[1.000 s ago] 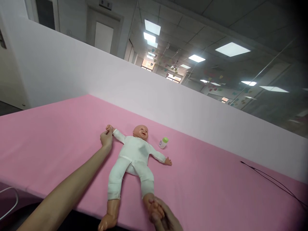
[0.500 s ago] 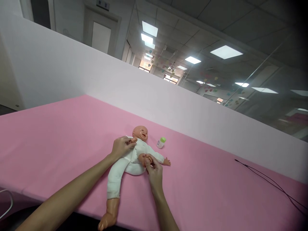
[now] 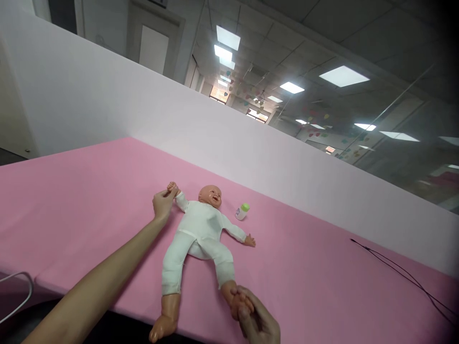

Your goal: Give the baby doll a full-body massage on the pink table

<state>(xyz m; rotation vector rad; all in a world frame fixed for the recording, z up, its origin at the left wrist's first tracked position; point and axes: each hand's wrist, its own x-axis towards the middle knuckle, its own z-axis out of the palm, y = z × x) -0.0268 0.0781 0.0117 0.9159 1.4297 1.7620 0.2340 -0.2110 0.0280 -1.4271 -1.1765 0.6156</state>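
Observation:
A baby doll (image 3: 202, 220) with a white cloth body lies on its back on the pink table cover (image 3: 304, 286), its head toward the wall. My left hand (image 3: 164, 203) pinches the doll's hand on the left side, holding that arm out and up beside the head. Near the front edge, my right hand (image 3: 260, 317) is closed round the doll's foot on the right side, with that leg stretched out. The doll's other arm rests on the cover, and its other foot reaches over the table's front edge.
A small white bottle with a green cap (image 3: 242, 211) stands right of the doll's head. Black cables (image 3: 398, 267) lie along the right side. A white cable (image 3: 28, 286) hangs at the left front edge. The low white wall (image 3: 215, 138) borders the table's back.
My left hand has drawn the doll's arm from its chest out to the left. My right hand has brought the foot from the belly down toward the front edge, straightening the bent leg.

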